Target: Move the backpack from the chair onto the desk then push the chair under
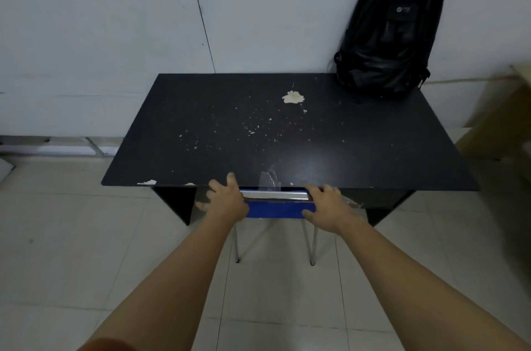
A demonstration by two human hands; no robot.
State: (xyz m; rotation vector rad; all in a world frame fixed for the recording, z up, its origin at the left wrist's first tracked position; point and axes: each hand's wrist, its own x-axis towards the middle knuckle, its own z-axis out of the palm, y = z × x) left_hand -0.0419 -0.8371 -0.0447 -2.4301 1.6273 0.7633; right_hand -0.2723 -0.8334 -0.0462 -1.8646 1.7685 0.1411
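A black backpack (388,31) stands upright at the far right corner of the black desk (218,126), leaning on the white wall. The chair (275,208), blue-backed with a silver top rail and thin metal legs, sits mostly under the desk's near edge. My left hand (227,201) rests on the left end of the chair back with fingers spread. At the right end of the rail is my right hand (327,207), its fingers curled over the rail top. The chair seat is hidden beneath the desk.
The desk top has chipped, speckled paint. A pale wooden cabinet (500,120) stands to the right of the desk. A metal frame (71,146) lies along the wall base at left. Light floor tiles surround the desk.
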